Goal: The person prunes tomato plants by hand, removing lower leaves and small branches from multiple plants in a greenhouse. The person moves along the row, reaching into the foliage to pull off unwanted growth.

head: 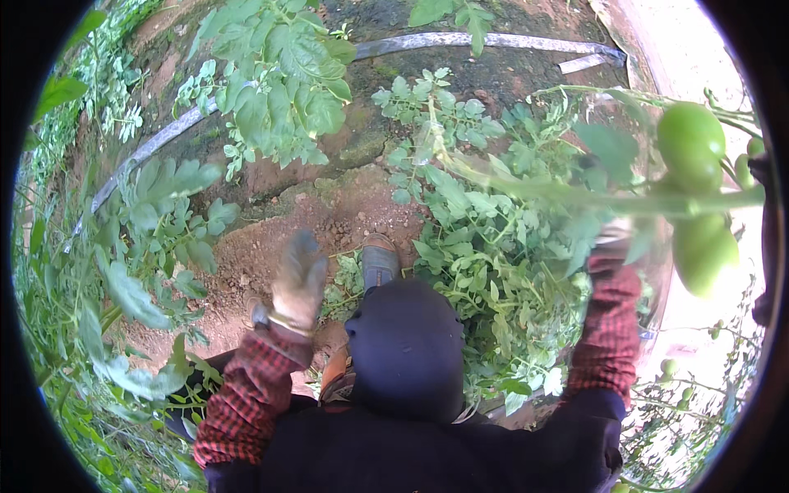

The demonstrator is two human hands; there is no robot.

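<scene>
My left hand [299,280], in a work glove with a dark front and a pale back, is raised over bare reddish soil. Its fingers are stretched out, the thumb stands a little apart, and nothing shows in it. My right hand [615,233] is gloved too and reaches in among tomato foliage [502,228]. Leaves and a blurred tomato stem [592,196] cover most of it, so its fingers and anything in them are hidden. Large green tomatoes [690,145] hang close to the camera, above and to the right of that hand.
A grey flat strip of hose or tape [493,40] crosses the ground ahead. Tomato plants [296,80] stand ahead and crowd the left side. A dark rounded object [404,351], apparently headwear, covers the lower middle. My shoe [379,262] rests on the soil. Bright glare fills the right edge.
</scene>
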